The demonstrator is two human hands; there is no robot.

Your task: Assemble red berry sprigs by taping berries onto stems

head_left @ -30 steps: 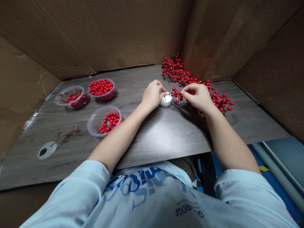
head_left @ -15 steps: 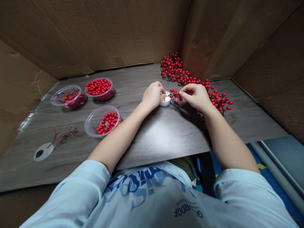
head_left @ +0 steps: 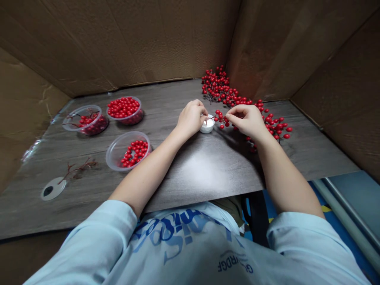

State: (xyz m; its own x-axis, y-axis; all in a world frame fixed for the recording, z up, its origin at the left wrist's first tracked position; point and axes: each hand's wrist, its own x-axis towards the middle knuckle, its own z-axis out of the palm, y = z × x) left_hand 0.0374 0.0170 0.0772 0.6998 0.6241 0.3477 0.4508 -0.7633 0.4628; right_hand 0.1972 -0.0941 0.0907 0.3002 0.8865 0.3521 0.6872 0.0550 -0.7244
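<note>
The sprig [head_left: 220, 118] is held up over the counter [head_left: 184, 178], just off the cup [head_left: 207, 127] at approx. 3 o'clock, w/ the L hand's [head_left: 191, 116] fingers pinching its stem end and the R hand's [head_left: 247, 120] closed tip to tip by its berries, exact catch too small to tell. Prob. v. light, w/ a thin, springy stem and hard, slick berries that could slip or pop off, so best hold is the bare stem, 9 o'clock of the berries.
</note>
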